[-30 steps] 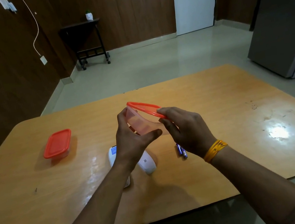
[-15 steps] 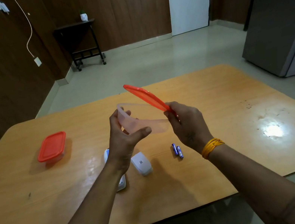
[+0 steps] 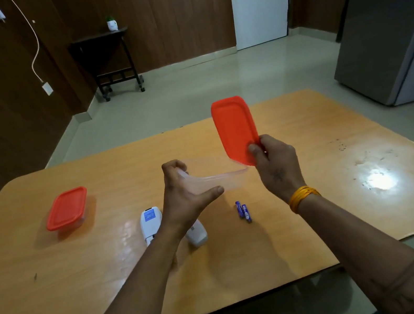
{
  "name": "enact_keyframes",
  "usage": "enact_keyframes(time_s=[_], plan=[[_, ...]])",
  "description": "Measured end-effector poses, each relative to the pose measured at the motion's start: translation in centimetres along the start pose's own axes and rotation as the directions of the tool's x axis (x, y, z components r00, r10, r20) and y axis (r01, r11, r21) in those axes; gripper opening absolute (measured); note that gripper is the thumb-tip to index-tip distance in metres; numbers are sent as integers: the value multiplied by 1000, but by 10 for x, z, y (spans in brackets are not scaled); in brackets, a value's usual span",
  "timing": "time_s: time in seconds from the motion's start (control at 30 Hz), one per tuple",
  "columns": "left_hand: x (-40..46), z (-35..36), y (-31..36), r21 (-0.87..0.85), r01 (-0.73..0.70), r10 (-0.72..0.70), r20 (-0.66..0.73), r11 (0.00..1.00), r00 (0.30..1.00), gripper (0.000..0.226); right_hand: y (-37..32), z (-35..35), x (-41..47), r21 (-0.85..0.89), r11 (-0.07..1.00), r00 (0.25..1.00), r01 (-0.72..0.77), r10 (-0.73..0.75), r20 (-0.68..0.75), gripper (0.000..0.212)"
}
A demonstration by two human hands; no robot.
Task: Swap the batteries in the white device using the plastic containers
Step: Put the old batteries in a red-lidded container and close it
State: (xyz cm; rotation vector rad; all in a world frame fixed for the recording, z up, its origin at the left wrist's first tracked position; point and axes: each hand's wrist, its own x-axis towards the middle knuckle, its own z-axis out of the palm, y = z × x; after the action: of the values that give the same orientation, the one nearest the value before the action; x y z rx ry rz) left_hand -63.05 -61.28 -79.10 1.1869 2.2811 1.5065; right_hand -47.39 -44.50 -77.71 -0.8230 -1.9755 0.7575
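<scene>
Two bare forearms reach in from the near edge over the worktop, a glossy tan wooden slab with rounded corners and a bright glare patch on its right side. The right wrist wears a yellow band.

On the worktop below the left forearm lies the device: a white, oblong body with a blue label near its far end, partly hidden by the arm. Just right of it, also half covered by the wrist, lies a white cover, apart from the body. To the right, two small blue batteries lie side by side, touching the worktop, near the device but not against it.

Above these, the left hand holds a clear tub in the air; its grip is spread wide, thumb under the near wall and fingers curled over the far left rim. The tub is open, tilted, and looks empty.

The right hand pinches an orange lid by its lower corner, thumb and fingers pressed on it. The lid stands nearly upright, its flat face to the camera, its lower edge close to the tub's right end.

Well to the left sits a second tub, clear with its orange lid shut; its contents cannot be made out.
</scene>
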Motion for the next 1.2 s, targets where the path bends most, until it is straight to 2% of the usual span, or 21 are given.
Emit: enact_keyframes(time_s=[0.2,0.3,0.43,0.57,0.73,0.93,1.07,1.13,1.2], plan=[[3,26,1,99,127,-122,-55,987,991,70,26,-26,11,-19,980,977,-198,196,-81,22],[3,38,2,120,167,-162,-55,979,985,65,39,-38,13,36,927,928,-373,373,13,22],[2,45,0,190,194,-192,-30,962,981,61,48,-49,10,-116,858,852,-500,511,115,33],[0,46,3,295,231,-240,-4,927,971,63,48,-54,6,-348,812,839,-468,532,112,27],[-1,42,7,343,256,-281,25,904,959,82,50,-52,2,-571,735,862,-364,499,93,25],[-3,37,16,312,265,-286,21,912,958,83,48,-49,2,-653,707,905,-270,418,77,26],[-6,32,18,276,264,-281,26,924,959,80,35,-41,0,-663,727,944,-178,317,94,32],[-8,30,21,284,271,-280,-7,920,960,80,24,-37,-2,-648,749,954,-135,275,119,35],[-10,26,27,328,212,-193,-91,920,977,73,12,-34,-6,-620,780,958,-88,237,161,37]])
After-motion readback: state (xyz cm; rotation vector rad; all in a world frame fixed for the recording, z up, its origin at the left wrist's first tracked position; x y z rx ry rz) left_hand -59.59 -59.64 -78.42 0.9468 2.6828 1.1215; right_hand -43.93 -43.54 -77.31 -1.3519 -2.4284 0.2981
